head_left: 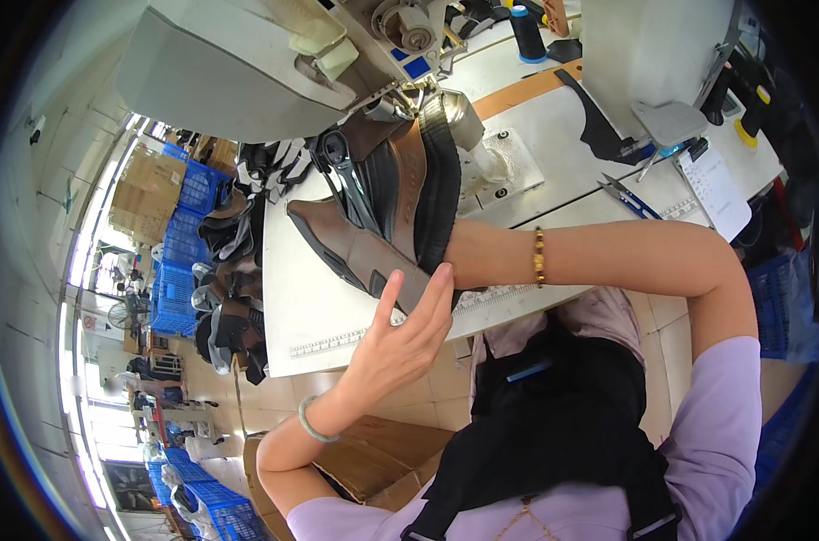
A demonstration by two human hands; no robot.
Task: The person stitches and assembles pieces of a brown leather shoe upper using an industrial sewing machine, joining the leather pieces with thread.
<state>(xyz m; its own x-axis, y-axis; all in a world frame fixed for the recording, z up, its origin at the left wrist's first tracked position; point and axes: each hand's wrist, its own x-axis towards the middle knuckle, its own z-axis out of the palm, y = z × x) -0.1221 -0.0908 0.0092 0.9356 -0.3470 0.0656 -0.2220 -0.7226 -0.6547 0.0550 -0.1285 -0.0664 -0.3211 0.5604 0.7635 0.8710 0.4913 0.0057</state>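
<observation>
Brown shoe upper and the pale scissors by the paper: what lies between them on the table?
The metal post of the sewing machine on its plate, head view.

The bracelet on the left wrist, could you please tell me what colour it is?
Pale green, a smooth plain bangle on the left wrist, seen in the head view.

Two hands, one brown shoe upper [373, 243], one thread spool [527, 34], two bracelets.

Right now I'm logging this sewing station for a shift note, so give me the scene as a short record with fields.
Setting: white sewing table under a grey sewing machine
Workpiece: brown and black shoe upper at the machine's post
Left hand: open, fingertips on the upper's lower edge
Right hand: hidden behind the upper, forearm reaching across
Nearby: pile of uppers, blue-handled snips
</observation>
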